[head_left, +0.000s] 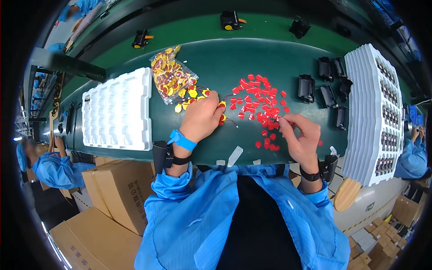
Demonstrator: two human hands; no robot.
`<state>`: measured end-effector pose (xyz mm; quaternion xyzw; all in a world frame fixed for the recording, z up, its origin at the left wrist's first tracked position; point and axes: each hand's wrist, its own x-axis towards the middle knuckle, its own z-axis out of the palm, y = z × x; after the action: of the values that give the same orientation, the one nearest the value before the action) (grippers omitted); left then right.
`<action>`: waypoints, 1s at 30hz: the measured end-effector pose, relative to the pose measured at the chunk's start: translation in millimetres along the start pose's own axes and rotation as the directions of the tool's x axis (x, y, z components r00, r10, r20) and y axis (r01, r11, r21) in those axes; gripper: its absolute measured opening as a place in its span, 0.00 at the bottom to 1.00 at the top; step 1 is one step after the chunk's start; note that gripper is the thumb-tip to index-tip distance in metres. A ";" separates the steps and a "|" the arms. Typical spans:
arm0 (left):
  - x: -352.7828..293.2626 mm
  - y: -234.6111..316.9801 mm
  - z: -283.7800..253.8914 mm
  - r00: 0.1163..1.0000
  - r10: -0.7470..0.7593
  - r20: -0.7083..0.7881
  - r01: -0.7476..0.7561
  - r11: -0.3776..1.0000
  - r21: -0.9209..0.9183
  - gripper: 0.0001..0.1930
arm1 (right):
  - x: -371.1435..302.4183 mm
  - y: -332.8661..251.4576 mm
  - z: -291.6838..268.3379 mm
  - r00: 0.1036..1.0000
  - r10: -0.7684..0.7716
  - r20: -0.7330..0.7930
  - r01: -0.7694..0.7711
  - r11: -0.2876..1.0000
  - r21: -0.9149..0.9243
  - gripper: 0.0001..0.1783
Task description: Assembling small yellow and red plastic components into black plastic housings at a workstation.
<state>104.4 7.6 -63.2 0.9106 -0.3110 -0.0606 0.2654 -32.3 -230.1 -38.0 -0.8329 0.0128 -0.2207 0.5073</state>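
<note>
My left hand [202, 116], with a blue band at the wrist, is curled closed over the middle of the green bench. At its fingertips is a small yellow-and-red disc [222, 105] with thin dark wires. More yellow discs [193, 93] lie just beyond the knuckles, by an open clear bag [170, 74] full of them. My right hand [302, 134] has thumb and forefinger brought together at the right edge of a loose scatter of red round pieces [256, 96]. A tiny pale bit shows at that pinch; what it is stays unclear.
A white moulded tray [118, 110] lies at left. Black plastic housings [307, 88] stand at right, before stacked white trays [375, 114] holding small parts. Black units [230, 20] sit on the green strip beyond. Cardboard boxes [114, 189] stand below left; co-workers [58, 168] work at both sides.
</note>
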 end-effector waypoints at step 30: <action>-48.3 95.3 12.0 0.986 0.020 0.164 0.127 0.539 -0.833 0.02 | -29.3 -15.2 15.6 0.782 0.396 0.481 -0.605 0.294 0.740 0.11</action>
<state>11.7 -32.2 -26.4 0.6734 -0.2351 -0.2801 0.6426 -55.9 -202.5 -41.6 -0.4270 0.1077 0.0625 0.8956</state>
